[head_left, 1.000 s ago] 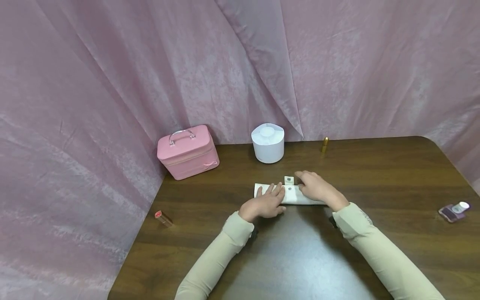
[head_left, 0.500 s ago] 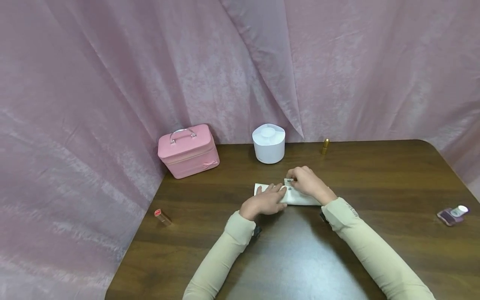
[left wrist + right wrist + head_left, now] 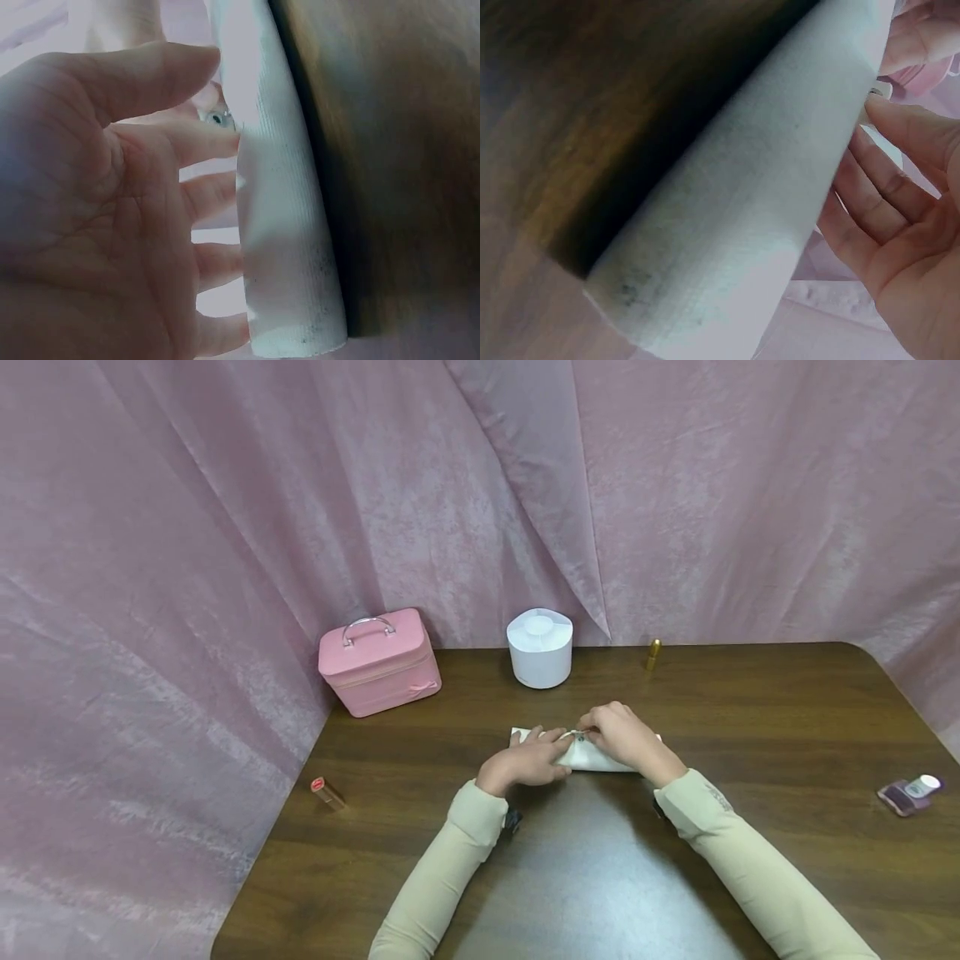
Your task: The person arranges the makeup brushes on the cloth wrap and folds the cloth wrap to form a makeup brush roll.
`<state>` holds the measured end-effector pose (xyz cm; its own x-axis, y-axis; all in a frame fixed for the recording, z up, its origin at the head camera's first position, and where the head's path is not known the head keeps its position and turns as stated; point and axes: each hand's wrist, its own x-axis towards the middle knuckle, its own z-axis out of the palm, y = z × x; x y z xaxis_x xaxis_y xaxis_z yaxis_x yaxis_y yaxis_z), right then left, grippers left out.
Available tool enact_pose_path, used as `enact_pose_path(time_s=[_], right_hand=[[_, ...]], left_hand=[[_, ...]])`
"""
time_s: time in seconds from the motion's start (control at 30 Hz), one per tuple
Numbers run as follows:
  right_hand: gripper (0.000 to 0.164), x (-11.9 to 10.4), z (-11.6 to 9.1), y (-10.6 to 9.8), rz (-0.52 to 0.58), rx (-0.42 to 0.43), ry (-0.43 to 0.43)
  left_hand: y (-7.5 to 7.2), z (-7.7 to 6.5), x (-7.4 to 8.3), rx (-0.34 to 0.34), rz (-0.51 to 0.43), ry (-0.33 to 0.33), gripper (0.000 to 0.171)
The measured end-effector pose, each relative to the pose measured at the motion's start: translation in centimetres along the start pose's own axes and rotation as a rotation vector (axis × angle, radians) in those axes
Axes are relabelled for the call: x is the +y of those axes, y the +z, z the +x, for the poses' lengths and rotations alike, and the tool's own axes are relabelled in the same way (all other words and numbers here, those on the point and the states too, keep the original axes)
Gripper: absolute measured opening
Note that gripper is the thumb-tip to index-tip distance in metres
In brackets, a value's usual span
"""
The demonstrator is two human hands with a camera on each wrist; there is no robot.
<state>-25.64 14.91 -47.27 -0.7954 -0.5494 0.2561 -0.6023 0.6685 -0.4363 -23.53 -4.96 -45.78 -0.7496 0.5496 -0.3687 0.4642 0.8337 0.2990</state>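
Observation:
A white, flat pouch (image 3: 600,762) with a ribbed surface lies lengthwise on the table, with a short snap tab (image 3: 574,732) at the middle of its far edge. My left hand (image 3: 525,763) rests on the pouch's left part, fingers spread and straight. In the left wrist view those fingers lie across the pouch (image 3: 281,225), and a metal snap (image 3: 216,119) shows past them. My right hand (image 3: 624,739) pinches the tab between thumb and fingers, over the pouch's middle. The right wrist view shows the pouch (image 3: 727,195) with dark smudges near its end.
On the brown table (image 3: 750,718), a pink vanity case (image 3: 381,664) and a white round organizer (image 3: 540,649) stand at the back. A gold tube (image 3: 653,654) is right of them. A lipstick (image 3: 327,793) is at left, a nail polish bottle (image 3: 909,795) at far right.
My right hand has moved left from the pouch's right part to the tab, taken hold of it and folded it toward the pouch. My left hand has stayed in place.

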Motion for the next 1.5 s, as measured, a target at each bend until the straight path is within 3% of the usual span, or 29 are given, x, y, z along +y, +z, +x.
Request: enact_pose_path(time_s=[0.4,0.9,1.13,1.5], right_hand=[[0.023,-0.08,-0.64,0.33,-0.064,0.066,-0.096],[0.018,-0.40,-1.03,0.38,-0.174,0.033,-0.163],[0.018,-0.58,-0.76,0.23,-0.230,0.010,-0.202],[0.013,-0.25,-0.95,0.68,-0.491,0.052,-0.420]], left_hand=[[-0.12,0.10,-0.48,-0.016,-0.048,0.001,0.066],[0.17,0.16,-0.82,-0.028,-0.088,0.013,0.074],[-0.04,0.21,-1.02,0.009,-0.112,0.038,0.067],[-0.01,0.51,-0.77,0.000,-0.078,0.024,0.068]])
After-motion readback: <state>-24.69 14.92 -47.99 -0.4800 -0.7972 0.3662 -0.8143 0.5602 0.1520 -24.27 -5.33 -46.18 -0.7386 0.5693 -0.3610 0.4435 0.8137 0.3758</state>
